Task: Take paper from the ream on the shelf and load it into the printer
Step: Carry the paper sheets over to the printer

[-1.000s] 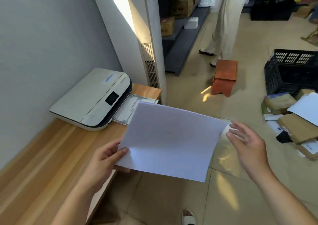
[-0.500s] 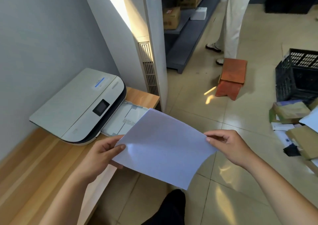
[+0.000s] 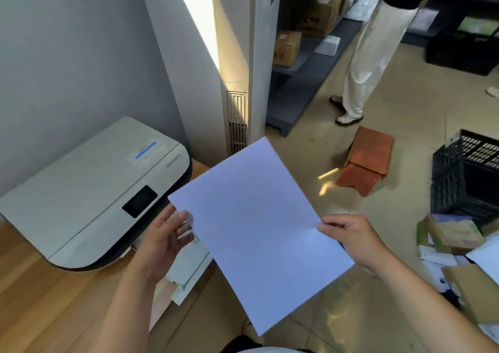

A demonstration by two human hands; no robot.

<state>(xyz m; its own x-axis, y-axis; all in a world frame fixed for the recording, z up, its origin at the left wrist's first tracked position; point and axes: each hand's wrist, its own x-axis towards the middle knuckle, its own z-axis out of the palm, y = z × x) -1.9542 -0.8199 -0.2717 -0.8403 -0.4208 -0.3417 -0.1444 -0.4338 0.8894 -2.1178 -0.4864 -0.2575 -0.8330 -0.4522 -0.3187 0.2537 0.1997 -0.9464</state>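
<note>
Paper (image 3: 259, 228) is up in the air, front of the printer (image 3: 91, 190), tilted diagonal w/ one corner aimed toward the pillar. Right hand (image 3: 353, 240) has it pinched at the right edge, thumb on top, fingers curled under, closed firm on the sheet. Left hand (image 3: 164, 237) sits at the left edge near the near-left corner, fingers spread and loose; can't tell if it's actually gripping or just brushing the edge. Tray (image 3: 189, 267) sticks out from under the printer, over the edge of the wooden desk (image 3: 48, 306), partly hidden behind the left hand and the sheet. To do this well, imo: square the sheet to the tray first, short edge leading, keep it flat w/ both hands on opposite edges, then slide in low along the tray floor, no bowing, no forcing.
</note>
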